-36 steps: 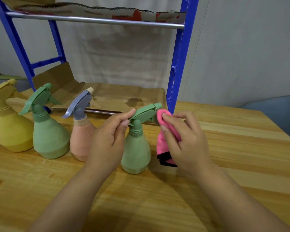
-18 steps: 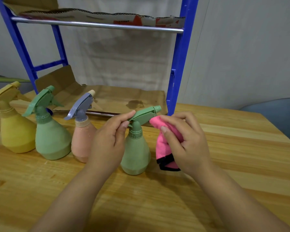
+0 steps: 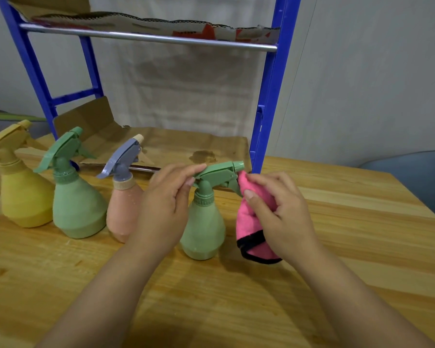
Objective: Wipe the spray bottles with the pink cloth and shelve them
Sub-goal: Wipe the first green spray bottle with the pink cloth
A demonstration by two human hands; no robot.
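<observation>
**Figure: Wiping the trigger of a green spray bottle**

The right hand (image 3: 284, 212) is closed around the pink cloth (image 3: 249, 217), thumb on the near side and fingers curled over the far side. The upper fold of the cloth presses against the trigger of the near green bottle (image 3: 204, 229), just below its nozzle; the lower, black-edged end hangs down to the table (image 3: 362, 247) beside the bottle's base.

The left hand (image 3: 163, 204) pinches the rear of the same bottle's spray head between thumb and forefinger — the other fingers are folded under. The bottle stands upright on the table between the two hands, nozzle pointing right.

To the left, three more bottles stand upright in a row: a peach bottle (image 3: 122, 209) with a grey-blue head, partly hidden by the left hand; a second green bottle (image 3: 76, 204); and a yellow bottle (image 3: 20, 197) at the frame's edge. The green and yellow ones stand so close that I cannot tell whether they touch.

Behind the row stands a blue shelf (image 3: 269, 109). Its lower level, lined with brown cardboard (image 3: 186, 146) bearing a dark stain, holds no bottles — the upper level, also lined with cardboard, sits behind a metal rail (image 3: 148, 38).
</observation>
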